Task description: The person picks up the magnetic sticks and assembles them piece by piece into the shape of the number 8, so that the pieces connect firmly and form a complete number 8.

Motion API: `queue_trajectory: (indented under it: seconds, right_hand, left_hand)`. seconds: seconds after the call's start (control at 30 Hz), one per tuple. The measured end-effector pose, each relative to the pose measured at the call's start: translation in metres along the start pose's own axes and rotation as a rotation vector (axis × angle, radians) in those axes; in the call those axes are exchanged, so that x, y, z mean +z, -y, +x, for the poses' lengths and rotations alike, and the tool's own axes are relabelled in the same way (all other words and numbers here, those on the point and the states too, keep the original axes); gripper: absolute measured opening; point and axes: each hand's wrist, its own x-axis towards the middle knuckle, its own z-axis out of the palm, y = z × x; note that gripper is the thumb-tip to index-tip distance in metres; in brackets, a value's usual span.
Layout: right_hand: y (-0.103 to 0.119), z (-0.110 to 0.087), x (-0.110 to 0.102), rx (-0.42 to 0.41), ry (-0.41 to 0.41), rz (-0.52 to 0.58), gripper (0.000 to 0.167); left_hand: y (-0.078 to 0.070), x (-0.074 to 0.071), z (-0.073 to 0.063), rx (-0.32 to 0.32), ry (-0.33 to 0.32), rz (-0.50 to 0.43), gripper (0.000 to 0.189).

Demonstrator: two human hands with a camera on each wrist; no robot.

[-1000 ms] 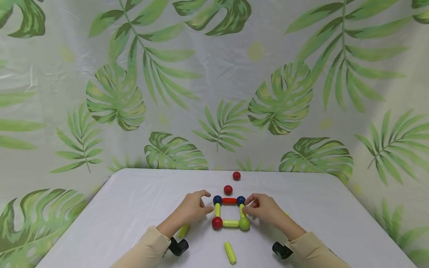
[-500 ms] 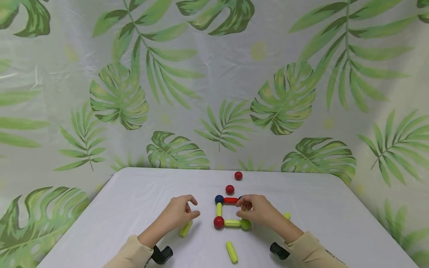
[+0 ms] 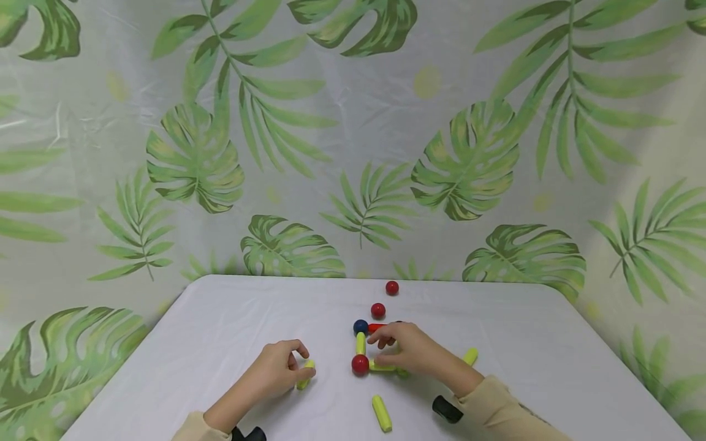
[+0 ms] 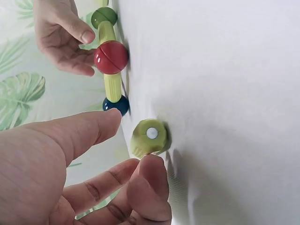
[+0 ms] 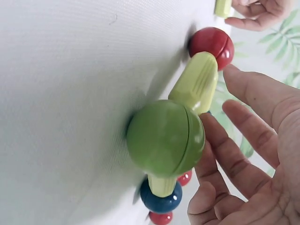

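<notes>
My left hand [image 3: 277,369] is at the left loose rod [image 4: 149,136] on the tabletop [image 3: 237,318]: thumb and forefinger parted, nothing gripped. Forefinger tip is right at the rod's edge; can't tell if touching. My right hand [image 3: 412,349] is loosely spread over the right part of the ball-and-rod frame [image 3: 361,344], holding nothing, thumb near the red corner ball [image 3: 360,365]. Green corner ball [image 5: 161,138] is beside its fingers. Second loose rod [image 3: 382,413] lies nearer me, third [image 3: 470,356] by my right forearm. Loose red ball [image 3: 377,310] just beyond the frame.
</notes>
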Motion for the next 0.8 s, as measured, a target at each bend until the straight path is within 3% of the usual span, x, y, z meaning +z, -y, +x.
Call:
queue_trajectory:
  seconds: [0.6, 0.8]
  right_hand:
    - [-0.004, 0.007, 0.01, -0.088, 0.066, -0.003, 0.033]
    - [-0.006, 0.008, 0.012, -0.142, 0.063, 0.008, 0.025]
  left_hand:
    - [0.002, 0.007, -0.003, 0.016, 0.006, -0.053, 0.031]
    - [0.002, 0.008, -0.003, 0.005, 0.009, -0.057, 0.03]
